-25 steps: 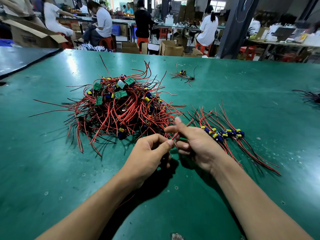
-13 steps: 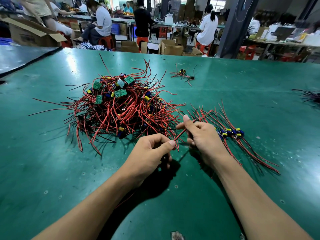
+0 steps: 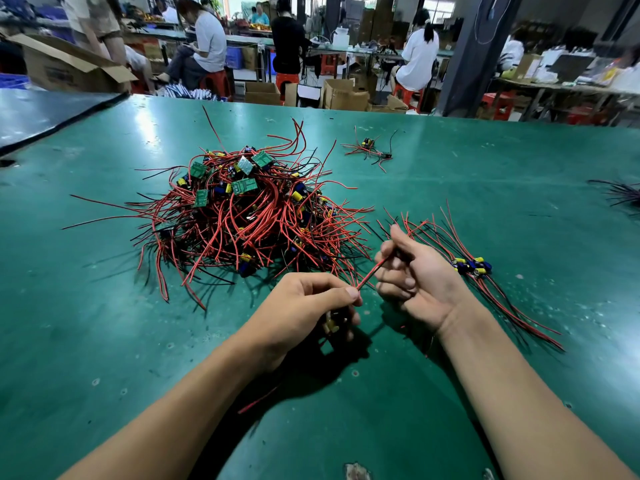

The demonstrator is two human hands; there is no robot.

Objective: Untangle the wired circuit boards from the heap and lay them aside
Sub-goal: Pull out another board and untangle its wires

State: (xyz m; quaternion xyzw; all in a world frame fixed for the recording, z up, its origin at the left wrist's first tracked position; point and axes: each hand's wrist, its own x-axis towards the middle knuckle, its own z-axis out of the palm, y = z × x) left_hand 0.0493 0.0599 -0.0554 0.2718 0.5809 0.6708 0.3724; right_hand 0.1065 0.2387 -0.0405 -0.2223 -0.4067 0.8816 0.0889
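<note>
Nearest, at lower centre of the frame, the left hand (image 3: 304, 303) was curled round a small wired circuit board with a yellow component (image 3: 330, 323) (mostly hidden under the fingers), thumb and forefinger pinching the thin red insulated lead (image 3: 372, 271). That lead ran up and right into the right hand (image 3: 412, 282), whose fingers were closed on it. To do this well, by my judgement, the right hand should slide along the lead to its tip while the left anchors the board, so nothing snags. Just right of the right hand lay the tidy row of freed boards with red and black leads (image 3: 472, 266). Beyond the left hand, centre-left, sat the tangled heap of red-wired green boards (image 3: 242, 216) on the green bench mat (image 3: 104, 341) — a small stray cluster (image 3: 369, 147) lay farther back.
</note>
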